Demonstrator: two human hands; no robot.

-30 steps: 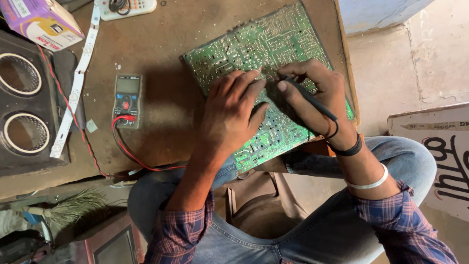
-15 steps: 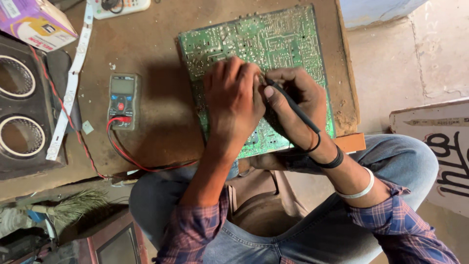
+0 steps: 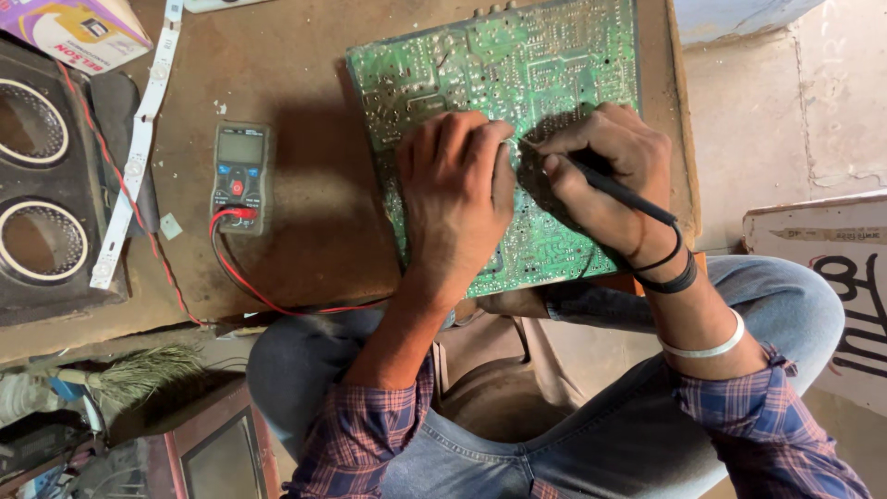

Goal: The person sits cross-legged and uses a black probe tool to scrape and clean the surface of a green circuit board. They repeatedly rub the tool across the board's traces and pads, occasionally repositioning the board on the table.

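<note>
Change since a moment ago: both hands sit closer together on the circuit board (image 3: 517,74), the left one having slid right until its fingertips meet the probe tip; the board fills more of the view
Left hand (image 3: 457,199): palm down, flat on the near middle of the board, fingers together and pointing to the far side, grasping nothing, pressing the board to the desk (image 3: 296,83)
Right hand (image 3: 605,176): clenched around a black probe (image 3: 614,189), held like a pen, tip down on the solder side just right of the left fingertips; black bands and a white bangle on the wrist
Circuit board: green, solder side up, lying on the right part of the desk, its near edge over the person's lap
Multimeter (image 3: 240,166): on the desk left of the board, well apart from both hands, red lead (image 3: 268,300) curling toward the near edge
Far left: two round speaker cones (image 3: 37,185), a white strip (image 3: 134,157) beside them
</note>
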